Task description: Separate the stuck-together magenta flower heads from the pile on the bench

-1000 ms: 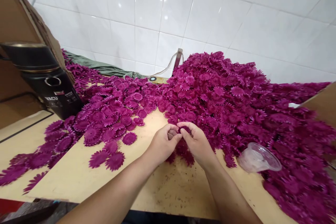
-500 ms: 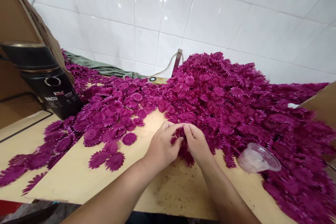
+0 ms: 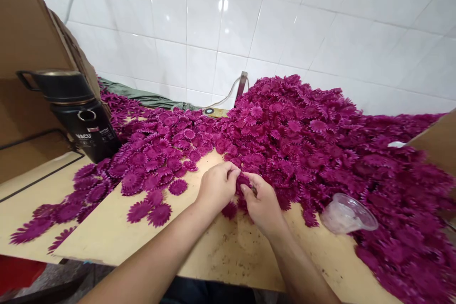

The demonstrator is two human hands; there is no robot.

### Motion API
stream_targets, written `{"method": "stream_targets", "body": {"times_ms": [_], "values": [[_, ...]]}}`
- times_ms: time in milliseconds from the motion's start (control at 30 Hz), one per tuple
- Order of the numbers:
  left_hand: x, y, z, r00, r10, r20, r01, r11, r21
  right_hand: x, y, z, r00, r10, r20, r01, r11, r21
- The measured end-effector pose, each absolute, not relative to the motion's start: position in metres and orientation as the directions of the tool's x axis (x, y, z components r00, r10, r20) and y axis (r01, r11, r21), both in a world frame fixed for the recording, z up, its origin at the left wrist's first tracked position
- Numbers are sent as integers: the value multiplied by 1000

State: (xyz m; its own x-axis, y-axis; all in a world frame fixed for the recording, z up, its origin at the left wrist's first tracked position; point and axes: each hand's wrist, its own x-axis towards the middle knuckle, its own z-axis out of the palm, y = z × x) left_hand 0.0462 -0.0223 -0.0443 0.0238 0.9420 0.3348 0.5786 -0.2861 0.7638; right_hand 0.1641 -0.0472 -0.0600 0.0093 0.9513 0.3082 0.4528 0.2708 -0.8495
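Above the front of the pile, my two hands meet on a magenta fabric flower piece (image 3: 243, 181) with a toothed edge. My right hand (image 3: 262, 203) grips it between thumb and fingers. The fingertips of my left hand (image 3: 217, 184) are pinched together at the flower piece's left edge. Part of the piece is hidden by the fingers. A large heap of similar flower pieces (image 3: 302, 128) rises behind and to the right of my hands. Several more loose flower pieces (image 3: 153, 159) lie spread to the left.
A black bottle (image 3: 83, 114) stands at the left, before a cardboard box (image 3: 32, 47). On the right, a clear plastic cup (image 3: 347, 213) lies tilted against the heap. Green cloth (image 3: 142, 94) runs along the tiled wall (image 3: 203, 14). The tan tabletop (image 3: 228, 256) shows beneath my forearms.
The flower piece now shows between my fingers, where it was mostly hidden before. My left fingers have closed into a pinch, and my right hand has turned. The camera view has shifted slightly.
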Motion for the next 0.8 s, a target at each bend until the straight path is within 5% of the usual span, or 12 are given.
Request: {"method": "stream_targets", "body": {"times_ms": [167,400,567,800], "values": [[25,3,-30,-175,920,350,581,-191,791,176,-62,-64,10,948,317,524,265,-809],[46,-4,-39,39,921,388,572,-339,747,198,-50,-59,110,969,223,276,186,-943],[61,-29,-43,238,948,212,321,-282,904,195,-50,-50,62,986,154,86,149,-985],[64,-42,-52,261,943,204,169,-253,953,184,-47,-50,96,939,331,431,261,-864]]}}
